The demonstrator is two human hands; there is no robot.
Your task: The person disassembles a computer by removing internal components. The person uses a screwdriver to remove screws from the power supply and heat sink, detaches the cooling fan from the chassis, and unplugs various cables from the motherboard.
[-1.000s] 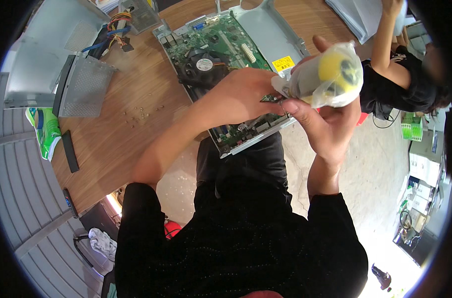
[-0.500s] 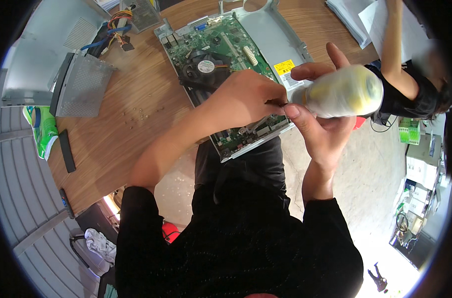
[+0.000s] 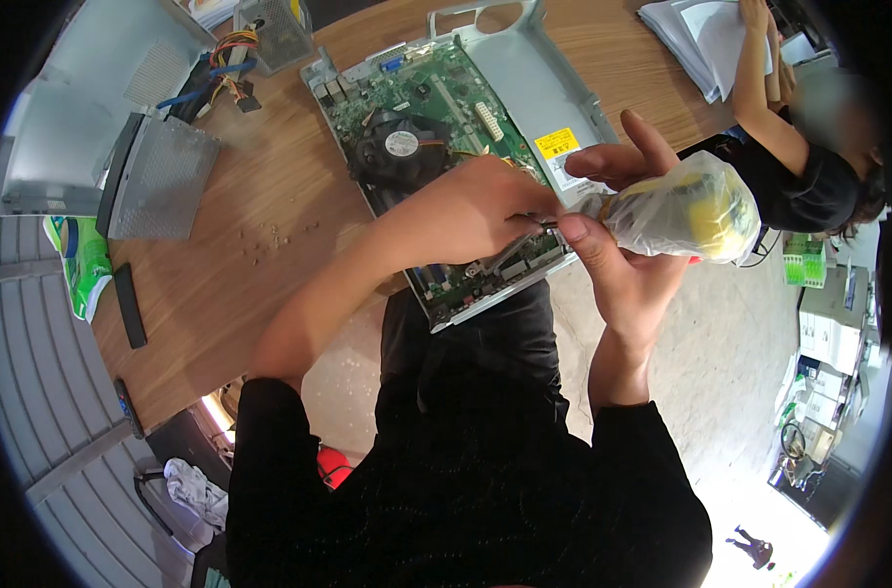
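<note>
A bulky yellow-and-black handle, loosely wrapped in clear plastic, lies in my right hand. Its narrow grey end points toward my left hand, and my thumb is beside that end. Two fingers of the same hand stretch out above it. My left hand is closed, its fingertips pinched close to my right thumb; what they hold is hidden. Both hands are over the near right part of a green circuit board in an opened metal computer case. A black cooling fan sits on the board, left of my hands.
Small screws lie scattered on the wooden table. At the left stand a metal casing and a perforated metal piece, with coloured cables behind. Another person's arm rests by stacked papers at the far right.
The wrapped handle was blurred by motion and now shows sharply, its plastic hanging looser. My left hand has shifted slightly left. The other person's arm has moved back over the papers.
</note>
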